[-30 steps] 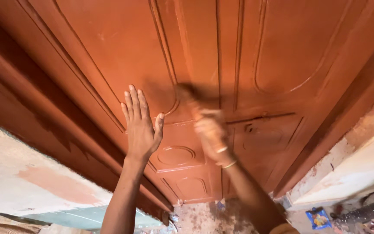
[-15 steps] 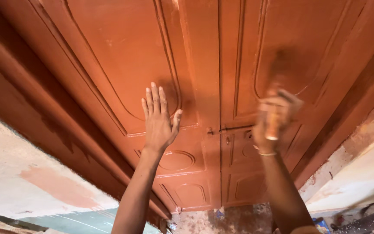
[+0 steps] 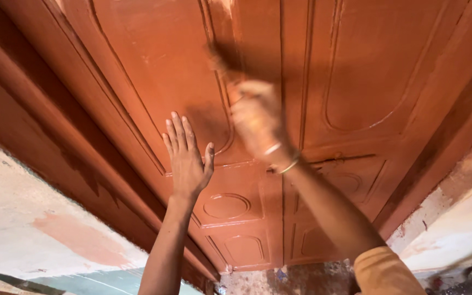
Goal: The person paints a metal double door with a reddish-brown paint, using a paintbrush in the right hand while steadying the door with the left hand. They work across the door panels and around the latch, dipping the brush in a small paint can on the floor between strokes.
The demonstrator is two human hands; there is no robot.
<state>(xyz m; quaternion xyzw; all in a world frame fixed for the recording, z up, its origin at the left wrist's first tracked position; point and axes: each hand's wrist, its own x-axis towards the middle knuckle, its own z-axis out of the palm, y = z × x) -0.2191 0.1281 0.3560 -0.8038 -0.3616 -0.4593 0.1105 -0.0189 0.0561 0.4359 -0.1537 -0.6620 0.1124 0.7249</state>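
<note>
A double-leaf panelled door (image 3: 154, 65), coated in a reddish-brown paint, fills almost the whole view, its raised mouldings tracing tall rounded panels above and smaller panels with oval insets lower down. Its dark frame (image 3: 45, 125) runs diagonally along the left side, meeting a patchy pale plaster wall (image 3: 23, 218) marked with a reddish smear. At the right, another strip of worn, light-coloured wall (image 3: 454, 218) borders the opposite frame, and a speckled, paint-spattered floor (image 3: 301, 276) shows at the foot of the door. The person's right arm, with an orange sleeve (image 3: 386, 273) at the lower edge and thin bangles (image 3: 282, 158) at the wrist, reaches up across the centre seam between the two leaves. The right hand (image 3: 255, 120), blurred by motion, is clenched around the handle of a paintbrush (image 3: 219, 65), whose head lies against the moulding of the left leaf's upper panel, near the top of the frame; the bristles are too blurred to make out clearly. The left hand (image 3: 187, 158) holds nothing: it lies flat and released, fingers together and pointing up, thumb spread, palm pressed against the left leaf just above the small oval panel (image 3: 226, 206) and below and to the left of the brush.
</note>
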